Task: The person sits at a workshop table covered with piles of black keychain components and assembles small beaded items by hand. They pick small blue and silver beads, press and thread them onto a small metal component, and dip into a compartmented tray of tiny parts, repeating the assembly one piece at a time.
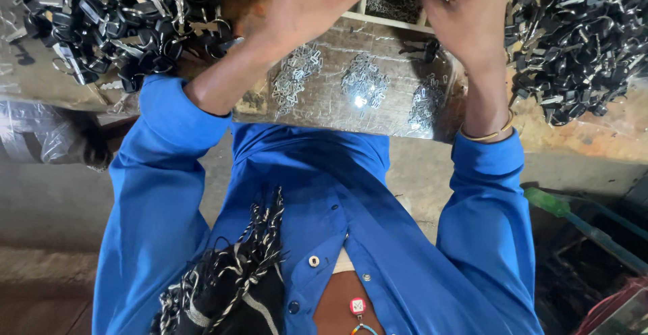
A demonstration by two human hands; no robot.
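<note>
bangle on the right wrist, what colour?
Gold-coloured: the thin bangle sits on the right wrist just above the blue sleeve cuff, clearest in the head view.

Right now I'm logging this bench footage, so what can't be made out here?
- Head view: fingertips of the left hand and right hand, cut off by the top edge.
- Whatever they pinch: out of frame.
- Small metal clips on the bench: too small for detail.
- Black parts heap: single pieces blurred.
</note>
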